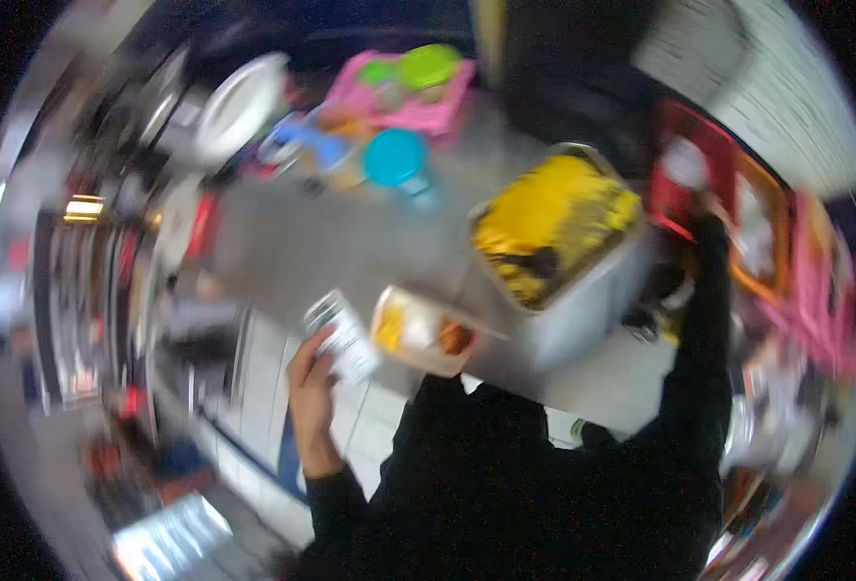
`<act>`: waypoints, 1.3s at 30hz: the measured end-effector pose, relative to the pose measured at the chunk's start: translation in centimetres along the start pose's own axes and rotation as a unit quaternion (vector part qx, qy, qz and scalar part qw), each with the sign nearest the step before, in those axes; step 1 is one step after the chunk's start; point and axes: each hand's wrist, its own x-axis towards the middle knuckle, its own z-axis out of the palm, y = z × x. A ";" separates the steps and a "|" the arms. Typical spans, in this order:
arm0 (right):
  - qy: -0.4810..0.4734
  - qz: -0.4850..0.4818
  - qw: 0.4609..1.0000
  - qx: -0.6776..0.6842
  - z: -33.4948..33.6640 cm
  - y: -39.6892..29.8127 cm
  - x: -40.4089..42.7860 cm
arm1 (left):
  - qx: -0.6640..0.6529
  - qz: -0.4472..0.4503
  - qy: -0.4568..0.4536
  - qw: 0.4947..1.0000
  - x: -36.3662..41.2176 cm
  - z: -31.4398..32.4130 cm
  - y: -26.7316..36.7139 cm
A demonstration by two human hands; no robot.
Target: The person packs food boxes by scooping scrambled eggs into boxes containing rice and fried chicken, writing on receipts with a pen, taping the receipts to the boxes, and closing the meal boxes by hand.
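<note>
My left hand (313, 396) grips a white paper slip (349, 343) bearing writing, over the front edge of the steel table. Just right of the slip sits an open takeaway box (465, 357) with yellow, white and reddish-brown food in it. A deep metal container (580, 319) of yellow food (537, 207) stands on the table, with a dark utensil or object (537, 261) lying on the food. My right arm stretches to the far right. Its hand (708, 206) is blurred at a red basket (666, 212) with a white item (685, 161); its grip cannot be made out.
Farther back are a pink basket (439, 120) with green-lidded containers, a turquoise-lidded container (395, 158) and a white round dish (242, 109). An orange basket (780, 272) holding white items and a pink basket (820, 290) line the right side. Motion blur softens everything.
</note>
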 end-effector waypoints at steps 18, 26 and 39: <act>0.225 0.481 0.716 0.452 -4.3 6.1 -10.4 | -0.070 0.042 -0.130 0.988 -0.7 -1.6 4.4; 0.208 0.140 0.161 0.955 -10.9 -12.3 -28.2 | -0.124 0.028 -0.194 0.973 3.0 -5.1 1.2; -0.149 0.060 0.251 0.954 -29.3 -38.5 -29.8 | -0.130 0.043 -0.315 0.939 8.5 -8.9 -2.7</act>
